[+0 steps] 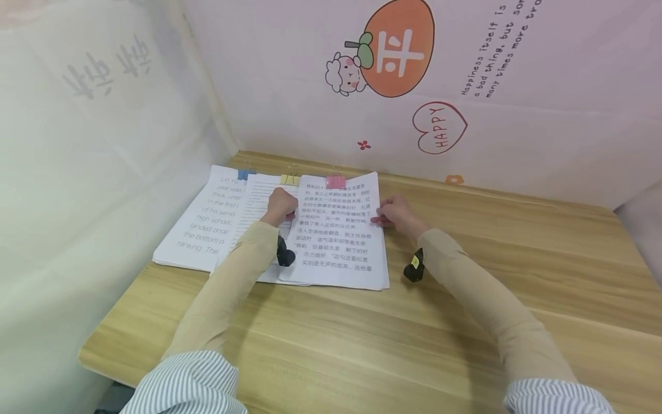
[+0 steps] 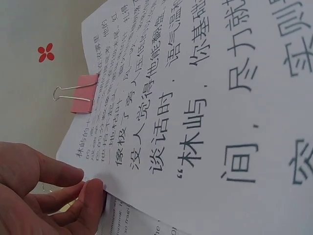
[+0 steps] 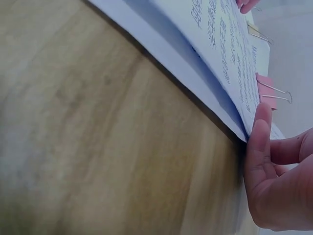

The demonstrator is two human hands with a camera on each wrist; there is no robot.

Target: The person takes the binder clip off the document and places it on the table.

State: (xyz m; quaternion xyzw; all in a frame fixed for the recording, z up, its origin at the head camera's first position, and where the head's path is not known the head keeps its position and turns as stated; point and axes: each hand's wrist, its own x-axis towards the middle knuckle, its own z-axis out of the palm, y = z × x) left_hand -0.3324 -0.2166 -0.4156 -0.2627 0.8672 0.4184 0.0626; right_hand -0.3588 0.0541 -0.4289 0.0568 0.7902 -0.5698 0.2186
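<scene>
A stack of printed paper [image 1: 338, 241] with Chinese text lies on the table, a pink binder clip [image 1: 335, 181] on its top edge. My left hand [image 1: 281, 206] pinches its left edge; in the left wrist view the thumb and fingers [image 2: 93, 193] meet at the sheet's border. On the opposite side my right hand [image 1: 398, 214] grips the right edge near the upper half. Seen from the right wrist, the fingers [image 3: 259, 142] sit at the stack's edge just below the pink clip, and the sheets fan slightly apart there.
To the left, partly under this stack, lies a second one [image 1: 258, 201] with a yellow binder clip [image 1: 289, 180]. Farther left is a large-print English stack [image 1: 193, 224] with a blue clip [image 1: 246, 174]. The wooden table [image 1: 331, 345] meets a printed wall covering [image 1: 289, 86] behind.
</scene>
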